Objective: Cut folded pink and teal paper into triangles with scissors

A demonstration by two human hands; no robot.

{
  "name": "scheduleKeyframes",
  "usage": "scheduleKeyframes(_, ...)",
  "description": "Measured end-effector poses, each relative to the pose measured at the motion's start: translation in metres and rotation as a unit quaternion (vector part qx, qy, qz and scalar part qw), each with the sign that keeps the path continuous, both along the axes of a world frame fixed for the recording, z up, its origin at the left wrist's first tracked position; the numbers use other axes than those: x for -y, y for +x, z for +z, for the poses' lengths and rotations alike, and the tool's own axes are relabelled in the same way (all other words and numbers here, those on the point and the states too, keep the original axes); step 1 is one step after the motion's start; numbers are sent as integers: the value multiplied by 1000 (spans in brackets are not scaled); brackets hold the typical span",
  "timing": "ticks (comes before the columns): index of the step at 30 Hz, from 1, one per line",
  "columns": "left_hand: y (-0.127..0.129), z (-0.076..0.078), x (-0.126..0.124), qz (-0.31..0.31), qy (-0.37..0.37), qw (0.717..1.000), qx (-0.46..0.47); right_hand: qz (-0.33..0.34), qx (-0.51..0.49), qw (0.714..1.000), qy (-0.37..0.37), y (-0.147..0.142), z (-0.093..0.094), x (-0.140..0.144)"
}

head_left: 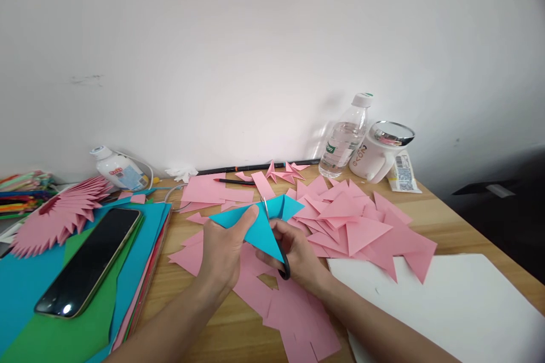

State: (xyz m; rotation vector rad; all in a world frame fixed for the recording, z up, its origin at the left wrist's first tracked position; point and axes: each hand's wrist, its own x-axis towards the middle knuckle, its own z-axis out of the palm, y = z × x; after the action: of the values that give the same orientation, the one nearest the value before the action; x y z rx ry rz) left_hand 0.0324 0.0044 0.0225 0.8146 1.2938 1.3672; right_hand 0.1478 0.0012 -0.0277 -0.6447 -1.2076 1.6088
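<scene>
Near the table's [447,221] middle, the left hand [223,252] pinched the folded blue paper [259,224] while the right hand [298,258] gripped scissors [276,238] cutting it; a loosened pinch would probably let the cut wander off line.

folded blue paper [259,224], scissors [276,244] cutting it

It looks like a home craft corner: a wooden desk [447,221] against a bare wall, strewn with pink paper cut-outs [357,221], coloured sheets [25,289], a phone [89,261] and a water bottle [344,139].
</scene>
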Motion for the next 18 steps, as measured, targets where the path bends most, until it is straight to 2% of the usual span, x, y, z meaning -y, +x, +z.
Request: scheduleKeyframes(18,0,1,2,4,-10,1000,9,-7,4,1000,-25,0,1,0)
